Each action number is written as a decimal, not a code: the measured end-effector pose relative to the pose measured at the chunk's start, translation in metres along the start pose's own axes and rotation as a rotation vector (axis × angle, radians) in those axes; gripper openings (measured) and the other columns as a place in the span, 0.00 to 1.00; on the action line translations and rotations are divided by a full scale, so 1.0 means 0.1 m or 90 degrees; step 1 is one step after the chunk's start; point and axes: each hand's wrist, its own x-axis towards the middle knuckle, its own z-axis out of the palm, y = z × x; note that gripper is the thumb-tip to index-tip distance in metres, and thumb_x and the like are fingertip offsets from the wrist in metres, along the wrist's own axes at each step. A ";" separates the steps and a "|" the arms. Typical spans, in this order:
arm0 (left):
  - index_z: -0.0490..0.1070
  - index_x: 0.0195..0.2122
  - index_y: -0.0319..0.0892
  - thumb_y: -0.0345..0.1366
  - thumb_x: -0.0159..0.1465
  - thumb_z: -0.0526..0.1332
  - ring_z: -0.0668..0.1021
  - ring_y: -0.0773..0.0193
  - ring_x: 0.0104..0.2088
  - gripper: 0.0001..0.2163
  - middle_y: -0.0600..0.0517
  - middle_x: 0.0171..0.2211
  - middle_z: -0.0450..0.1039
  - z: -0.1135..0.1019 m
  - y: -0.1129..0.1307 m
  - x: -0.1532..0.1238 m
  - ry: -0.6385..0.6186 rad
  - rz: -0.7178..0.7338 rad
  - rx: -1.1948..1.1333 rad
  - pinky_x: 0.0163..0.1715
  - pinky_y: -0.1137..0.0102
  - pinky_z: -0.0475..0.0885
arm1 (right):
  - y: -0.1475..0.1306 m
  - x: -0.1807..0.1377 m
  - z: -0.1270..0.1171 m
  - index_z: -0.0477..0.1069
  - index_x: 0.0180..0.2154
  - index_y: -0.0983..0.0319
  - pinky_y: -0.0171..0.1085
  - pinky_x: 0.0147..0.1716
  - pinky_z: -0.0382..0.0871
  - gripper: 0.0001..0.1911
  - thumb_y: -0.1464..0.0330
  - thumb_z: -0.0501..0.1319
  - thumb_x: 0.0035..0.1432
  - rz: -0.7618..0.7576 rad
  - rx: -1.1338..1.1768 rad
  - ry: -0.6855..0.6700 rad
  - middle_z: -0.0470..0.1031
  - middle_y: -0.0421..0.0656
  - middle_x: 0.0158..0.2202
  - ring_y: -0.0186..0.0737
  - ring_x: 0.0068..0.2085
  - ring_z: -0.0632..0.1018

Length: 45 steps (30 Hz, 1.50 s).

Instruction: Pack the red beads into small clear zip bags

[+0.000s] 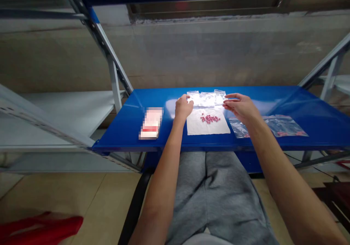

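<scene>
A: Walk it near to far. Centre the clock on the off-white cloth point(194, 127).

B: At 6, grey trousers point(202, 194), just below the edge of the blue table point(123, 128).

A: On the cloth?

B: Loose heap of small, roundish pinkish-red pellets point(209, 119), bunched slightly past centre, with a stray toward 11.

A: Sides?

B: At 9, a pixelated rectangular item point(151, 123), pale with a red band. At 3, larger clear bags point(287, 123), lying flat, with red pieces gathered along the near edge; partly hidden behind the right forearm point(273, 157).

A: Grip?

B: Left hand point(183, 108) at 11, fingers curled at the left end of the bag row. Right hand point(243, 108) at 2, fingers stretched to the right end. Can't tell pinched or merely touching, either side.

A: And the row?

B: At 12, by the cloth's far edge: small clear bags point(207, 100) side by side, glossy, washed white by glare. Can't read contents. Farther out, greyish wall point(205, 62).
</scene>
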 end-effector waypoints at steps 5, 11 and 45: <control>0.71 0.57 0.40 0.37 0.68 0.62 0.75 0.49 0.57 0.17 0.37 0.57 0.73 0.23 0.09 0.25 0.032 -0.007 0.123 0.57 0.60 0.69 | 0.33 0.56 0.26 0.75 0.44 0.64 0.46 0.40 0.76 0.13 0.75 0.64 0.55 -0.035 -0.387 -0.013 0.79 0.50 0.39 0.47 0.36 0.80; 0.77 0.54 0.41 0.34 0.69 0.61 0.73 0.50 0.57 0.14 0.40 0.55 0.74 0.49 0.25 0.17 -0.059 0.194 0.169 0.60 0.60 0.67 | 0.39 0.85 0.14 0.75 0.51 0.64 0.44 0.49 0.71 0.18 0.73 0.61 0.59 -0.106 -0.611 0.095 0.79 0.56 0.49 0.54 0.51 0.78; 0.78 0.53 0.49 0.28 0.69 0.60 0.75 0.56 0.60 0.15 0.47 0.57 0.77 0.15 0.27 -1.03 0.151 0.255 -0.181 0.62 0.58 0.71 | 0.03 -0.37 0.35 0.70 0.51 0.59 0.34 0.30 0.75 0.31 0.61 0.74 0.46 -0.023 0.210 -0.068 0.84 0.45 0.39 0.40 0.35 0.83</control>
